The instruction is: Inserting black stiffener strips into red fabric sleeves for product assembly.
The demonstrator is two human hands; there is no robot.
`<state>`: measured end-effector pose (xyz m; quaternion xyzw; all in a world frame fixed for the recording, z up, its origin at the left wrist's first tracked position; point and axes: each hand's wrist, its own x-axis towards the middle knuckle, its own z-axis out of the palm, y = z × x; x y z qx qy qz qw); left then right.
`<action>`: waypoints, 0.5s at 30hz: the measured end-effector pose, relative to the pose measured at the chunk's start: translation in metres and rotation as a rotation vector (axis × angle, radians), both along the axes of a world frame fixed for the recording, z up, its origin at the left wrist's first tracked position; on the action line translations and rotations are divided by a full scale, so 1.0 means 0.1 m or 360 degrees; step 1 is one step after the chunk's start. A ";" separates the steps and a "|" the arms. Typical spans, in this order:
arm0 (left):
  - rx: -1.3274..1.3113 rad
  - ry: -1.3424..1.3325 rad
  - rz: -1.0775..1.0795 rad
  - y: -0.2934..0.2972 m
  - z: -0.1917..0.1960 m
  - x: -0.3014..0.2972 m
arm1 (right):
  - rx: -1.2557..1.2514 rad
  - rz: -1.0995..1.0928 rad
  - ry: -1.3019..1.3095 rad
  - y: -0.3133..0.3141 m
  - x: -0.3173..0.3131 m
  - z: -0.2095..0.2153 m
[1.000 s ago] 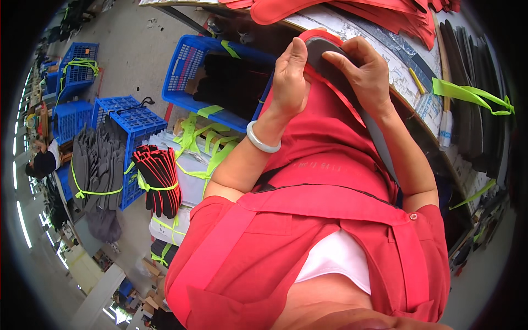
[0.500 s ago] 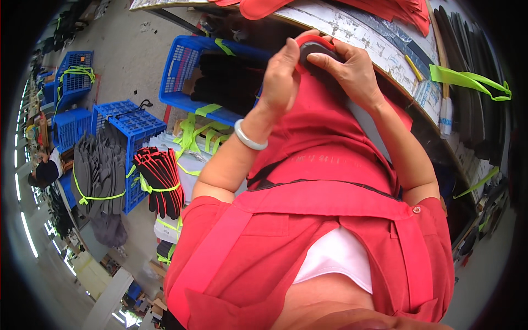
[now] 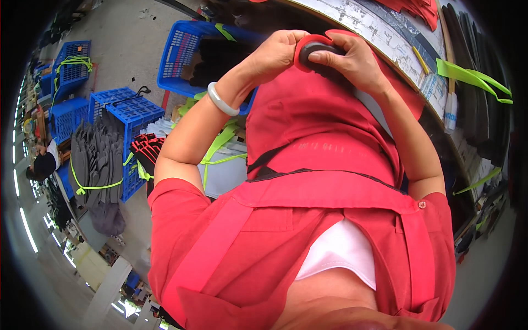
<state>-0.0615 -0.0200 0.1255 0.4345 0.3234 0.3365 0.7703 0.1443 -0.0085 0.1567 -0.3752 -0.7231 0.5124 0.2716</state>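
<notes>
My left hand (image 3: 279, 54), fingers curled, pinches the edge of a round-ended piece (image 3: 317, 46), while my right hand (image 3: 356, 59) grips it, thumb on top. It's dark-faced with a red border, above my red apron (image 3: 308, 118); my hand hides part of it. Beyond, the blue crate's (image 3: 171, 55) dark contents blur together.

Red-black piece (image 3: 329, 72) seems partly hidden by right hand (image 3: 357, 60).

Piece (image 3: 322, 45): before apron (image 3: 324, 118) | crate (image 3: 175, 58): piece's left | table (image 3: 366, 27): piece's right
</notes>
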 end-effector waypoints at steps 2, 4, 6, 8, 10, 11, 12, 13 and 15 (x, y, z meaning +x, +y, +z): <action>-0.0031 0.0069 0.0073 -0.01 0.02 0.04 | -0.0044 -0.0031 -0.0013 0.01 0.02 0.01; -0.0294 -0.0087 0.0089 0.00 0.03 0.02 | -0.0060 -0.0038 -0.0040 0.02 0.03 -0.01; -0.0354 -0.0125 0.0101 -0.03 -0.03 -0.03 | -0.0077 -0.0049 -0.0067 0.00 0.02 -0.05; -0.0431 -0.0115 0.0031 -0.06 -0.09 -0.05 | -0.0223 0.0015 -0.0004 -0.02 0.01 -0.12; -0.0413 -0.0057 -0.0014 -0.09 -0.12 -0.04 | -0.0308 0.0072 -0.0010 -0.03 0.00 -0.13; -0.0338 -0.0113 -0.0013 -0.12 -0.13 -0.03 | -0.0372 0.0101 0.0077 -0.03 0.00 -0.14; -0.0259 -0.0172 -0.0012 -0.13 -0.12 -0.02 | -0.0432 0.0130 0.0160 -0.01 0.01 -0.16; -0.0285 -0.0198 0.0024 -0.14 -0.13 -0.01 | -0.0377 0.0102 0.0115 0.03 0.04 -0.20; -0.0315 -0.0286 0.0047 -0.14 -0.13 0.03 | -0.0376 0.0080 0.0094 0.03 0.06 -0.18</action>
